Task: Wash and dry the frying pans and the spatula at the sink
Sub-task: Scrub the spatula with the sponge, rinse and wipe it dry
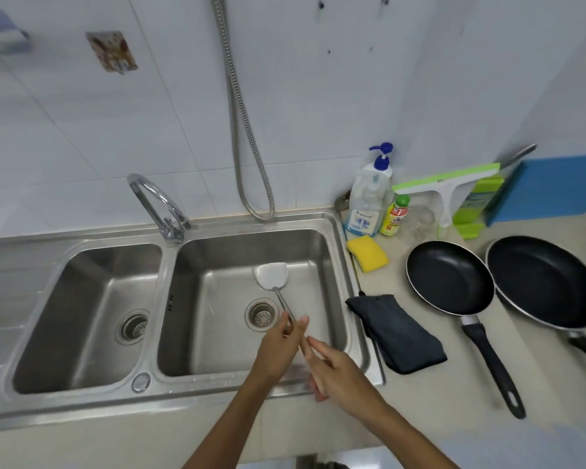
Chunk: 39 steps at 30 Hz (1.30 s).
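left hand pinches the shaft, right hand grips the handle of the silver metal spatula over the steel sink; wash starting; water probably needed next

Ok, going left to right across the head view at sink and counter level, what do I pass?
Left basin → tap → spatula → yellow sponge → first frying pan → second frying pan. The dark cloth is left out because it overlaps the sponge sideways.

Steel spatula slants over right basin; small black pan sits beside large black pan on counter.
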Motion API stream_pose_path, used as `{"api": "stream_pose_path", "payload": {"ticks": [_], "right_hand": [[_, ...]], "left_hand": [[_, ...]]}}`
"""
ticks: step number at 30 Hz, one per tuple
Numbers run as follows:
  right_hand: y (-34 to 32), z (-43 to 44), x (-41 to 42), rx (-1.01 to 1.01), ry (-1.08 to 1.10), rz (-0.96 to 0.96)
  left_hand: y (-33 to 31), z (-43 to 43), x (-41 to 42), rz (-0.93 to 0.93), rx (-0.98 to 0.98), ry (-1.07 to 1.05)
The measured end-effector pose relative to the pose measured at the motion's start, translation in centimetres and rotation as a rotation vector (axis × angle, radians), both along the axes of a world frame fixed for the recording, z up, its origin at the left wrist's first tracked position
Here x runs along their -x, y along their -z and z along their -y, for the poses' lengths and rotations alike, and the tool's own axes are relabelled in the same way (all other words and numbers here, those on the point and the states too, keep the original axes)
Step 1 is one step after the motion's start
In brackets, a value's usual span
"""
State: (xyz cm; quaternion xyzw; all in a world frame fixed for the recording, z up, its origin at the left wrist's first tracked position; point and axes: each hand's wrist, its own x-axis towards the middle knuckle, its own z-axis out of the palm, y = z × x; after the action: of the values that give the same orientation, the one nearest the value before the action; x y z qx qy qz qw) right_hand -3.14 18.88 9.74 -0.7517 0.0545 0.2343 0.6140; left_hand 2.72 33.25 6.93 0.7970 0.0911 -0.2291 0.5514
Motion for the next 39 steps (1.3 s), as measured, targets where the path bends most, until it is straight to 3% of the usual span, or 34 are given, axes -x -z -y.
{"api": "stream_pose_path", "payload": {"ticks": [6,14,24,30,39], "right_hand": [[-1.0,4.2,4.6,0.134,0.087,0.127],[-4.0,15.0,8.7,0.165,0.302,0.251],[-6.2,40.7,14.0,0.262,0.517,0.307],[-6.4,58.4,16.4,0.355,0.611,0.192],[-3.9,77.1,14.4,0.380,0.597,0.099]], "left_hand": [[-0.5,4.7,2.5,0.128,0.010,0.210],[-4.1,18.2,3.8,0.317,0.037,0.380],[-7.4,46.5,7.3,0.475,0.031,0.571],[-7.8,65.3,9.8,0.448,0.073,0.699],[-2.3,84.8,7.6,0.394,0.023,0.727]]}}
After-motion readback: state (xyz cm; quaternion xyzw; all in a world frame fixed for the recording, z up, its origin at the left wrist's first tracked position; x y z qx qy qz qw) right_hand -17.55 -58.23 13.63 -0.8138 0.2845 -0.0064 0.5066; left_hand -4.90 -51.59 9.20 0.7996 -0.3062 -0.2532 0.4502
